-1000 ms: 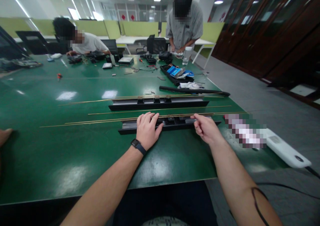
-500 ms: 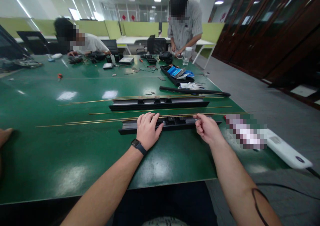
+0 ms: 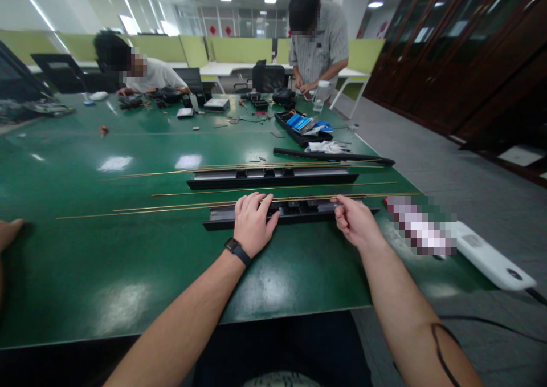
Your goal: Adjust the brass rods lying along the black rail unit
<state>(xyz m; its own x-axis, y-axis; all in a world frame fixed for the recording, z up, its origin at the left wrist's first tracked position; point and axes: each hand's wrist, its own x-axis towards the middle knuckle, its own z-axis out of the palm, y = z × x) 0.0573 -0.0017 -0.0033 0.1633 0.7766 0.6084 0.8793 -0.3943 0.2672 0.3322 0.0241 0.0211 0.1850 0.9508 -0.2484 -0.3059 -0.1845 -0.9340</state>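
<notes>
A black channel-shaped rail with a grey inner face and small black blocks lies across the table before me. Thin brass-coloured rods run lengthwise along its far side and stick out past both ends. My left hand rests palm down over the rail's left half, with fingers over the rods and thumb apart. Toward the right end, my right hand is closed, thumb and forefinger pinching a thin rod; the other fingers are curled. Behind lies a second similar rail with rods along it, and a single rod between the rails.
A white power strip lies at the right table edge. Farther back are a black tube, white gloves and an open black case. Two people work across the table; another person's hand is at the left edge.
The left end of the longest rod has slid slightly farther left. My hands keep nearly the same place and pose.
</notes>
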